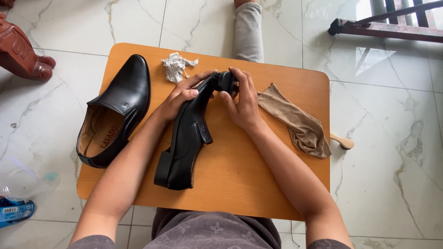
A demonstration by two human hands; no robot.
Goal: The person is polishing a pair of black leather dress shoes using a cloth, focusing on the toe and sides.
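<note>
A black leather shoe point(187, 137) lies on its side in the middle of a small orange wooden table point(259, 183), heel toward me. My left hand point(180, 95) grips its toe end. My right hand point(243, 99) presses a small round black object point(227, 81) against the toe. A second black shoe point(116, 110) stands upright at the left of the table, its tan lining showing.
A crumpled white paper point(177, 66) lies at the table's far edge. A beige cloth point(296, 121) covers a wooden-handled item point(343, 141) at the right. Carved red-brown furniture legs point(15, 53) stand at left. My outstretched leg point(248, 28) extends beyond the table on the marble floor.
</note>
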